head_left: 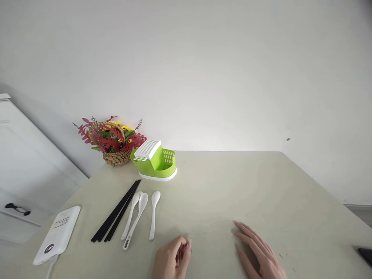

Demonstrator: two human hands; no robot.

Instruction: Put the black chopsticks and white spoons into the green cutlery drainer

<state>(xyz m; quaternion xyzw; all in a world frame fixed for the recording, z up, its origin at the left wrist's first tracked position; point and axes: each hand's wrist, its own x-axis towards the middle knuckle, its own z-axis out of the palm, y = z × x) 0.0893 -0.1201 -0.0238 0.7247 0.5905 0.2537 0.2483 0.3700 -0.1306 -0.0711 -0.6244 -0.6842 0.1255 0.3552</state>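
Observation:
My left hand (172, 259) rests near the table's front edge with its fingers curled in, and nothing shows inside them. My right hand (258, 250) lies flat on the table (232, 186) with the fingers stretched out, holding nothing. To the left of my left hand lie three white spoons (140, 213) side by side. Black chopsticks (116, 211) lie in a bundle just left of the spoons. A green cutlery holder with a white slotted lid (154, 160) stands farther back, beyond the spoons.
A wicker basket of red and yellow artificial flowers (114, 141) stands at the table's back left corner. A white power bank (58, 233) lies at the front left. A white cabinet (26, 166) stands left of the table. A dark object (366, 254) shows at the right edge.

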